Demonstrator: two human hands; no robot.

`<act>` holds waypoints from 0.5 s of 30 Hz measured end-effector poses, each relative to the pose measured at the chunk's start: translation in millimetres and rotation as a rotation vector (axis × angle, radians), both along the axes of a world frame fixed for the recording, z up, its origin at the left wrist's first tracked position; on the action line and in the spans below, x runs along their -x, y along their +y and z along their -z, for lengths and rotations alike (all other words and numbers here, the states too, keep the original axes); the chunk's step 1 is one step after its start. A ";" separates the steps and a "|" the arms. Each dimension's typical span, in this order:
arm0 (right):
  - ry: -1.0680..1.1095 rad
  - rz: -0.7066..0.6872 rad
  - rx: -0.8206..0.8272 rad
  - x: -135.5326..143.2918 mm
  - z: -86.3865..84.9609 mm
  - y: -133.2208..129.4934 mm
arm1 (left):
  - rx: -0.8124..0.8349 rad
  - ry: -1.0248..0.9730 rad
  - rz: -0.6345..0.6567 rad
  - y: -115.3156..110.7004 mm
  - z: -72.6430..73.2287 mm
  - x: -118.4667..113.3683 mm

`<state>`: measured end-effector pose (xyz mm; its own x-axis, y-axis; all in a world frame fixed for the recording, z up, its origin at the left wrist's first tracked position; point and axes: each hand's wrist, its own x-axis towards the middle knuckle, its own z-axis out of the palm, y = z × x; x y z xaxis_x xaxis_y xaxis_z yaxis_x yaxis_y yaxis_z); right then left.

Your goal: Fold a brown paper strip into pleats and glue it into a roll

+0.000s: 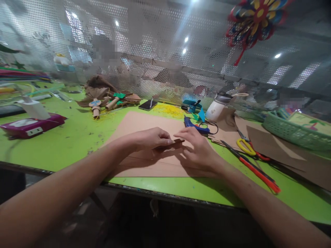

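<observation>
The left hand [154, 138] pinches a brown paper strip [178, 142] at twelve o'clock, partly hidden by fingers. The right hand [198, 147] bends close by; I can't tell if it's holding on. At three o'clock, a green basket [287, 132] gets cut off.

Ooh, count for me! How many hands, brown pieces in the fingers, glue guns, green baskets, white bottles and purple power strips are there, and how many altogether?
Left hand and right hand: 2
Brown piece: 1
Glue gun: 1
Green basket: 1
White bottle: 1
Purple power strip: 1
Total: 7
</observation>
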<state>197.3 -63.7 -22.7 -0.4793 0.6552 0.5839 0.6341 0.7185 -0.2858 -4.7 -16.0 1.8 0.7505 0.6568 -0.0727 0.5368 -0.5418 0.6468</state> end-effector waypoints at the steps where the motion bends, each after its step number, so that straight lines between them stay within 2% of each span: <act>1: 0.073 -0.015 0.091 -2.0 -0.7 1.9 | -0.004 0.010 -0.007 0.3 0.5 0.2; 4: 0.192 0.000 0.352 -7.6 -4.0 6.8 | -0.054 0.025 -0.008 -0.2 0.7 -1.2; 8: 0.163 0.023 0.539 -8.6 -8.7 7.2 | -0.154 -0.017 0.055 -5.3 -0.6 -6.2; 11: 0.171 0.025 0.617 -6.7 -10.4 5.4 | -0.192 -0.036 0.065 -8.8 -0.9 -8.5; 15: 0.192 0.051 0.588 -6.8 -9.1 5.9 | -0.230 -0.019 0.061 -8.4 0.7 -8.3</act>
